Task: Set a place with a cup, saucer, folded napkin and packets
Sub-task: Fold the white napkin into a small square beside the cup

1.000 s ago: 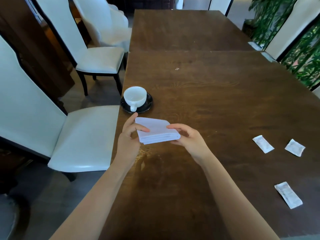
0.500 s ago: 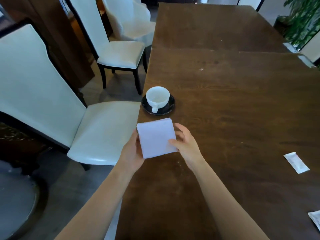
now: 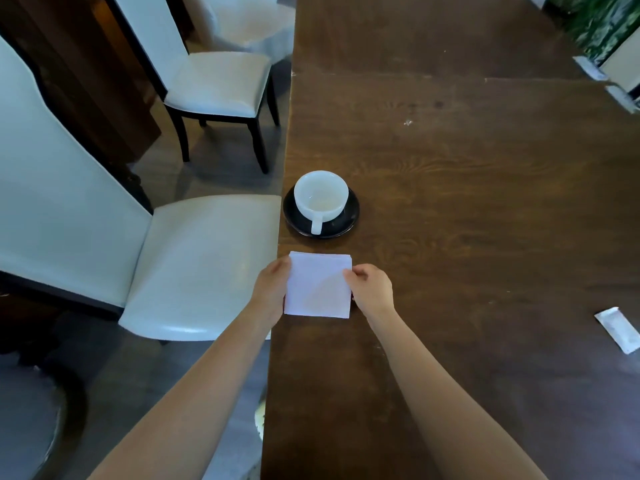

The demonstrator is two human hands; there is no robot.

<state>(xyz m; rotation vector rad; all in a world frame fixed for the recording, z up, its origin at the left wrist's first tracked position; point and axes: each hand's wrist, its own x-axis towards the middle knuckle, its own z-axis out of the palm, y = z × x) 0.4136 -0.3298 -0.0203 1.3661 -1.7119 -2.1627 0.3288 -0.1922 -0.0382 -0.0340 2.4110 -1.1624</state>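
napkin (image 3: 318, 285): folded, soft, light, layers likely to fan | left hand (image 3: 272, 289) + right hand (image 3: 372, 289): fingers clamped on its side edges | pinch both edges, lay flat on tabletop (image 3: 450, 237)

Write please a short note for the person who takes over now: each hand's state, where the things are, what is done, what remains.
Left hand: holds the left edge of the folded napkin.
Right hand: pinches its right edge.
Napkin: flat, just nearer than the saucer, by the left edge of the table; whether it rests there, I cannot tell.
Done: cup stands on the saucer, handle toward the person; napkin folded.
Left: release the napkin, bring the packets. One packet lies far right.
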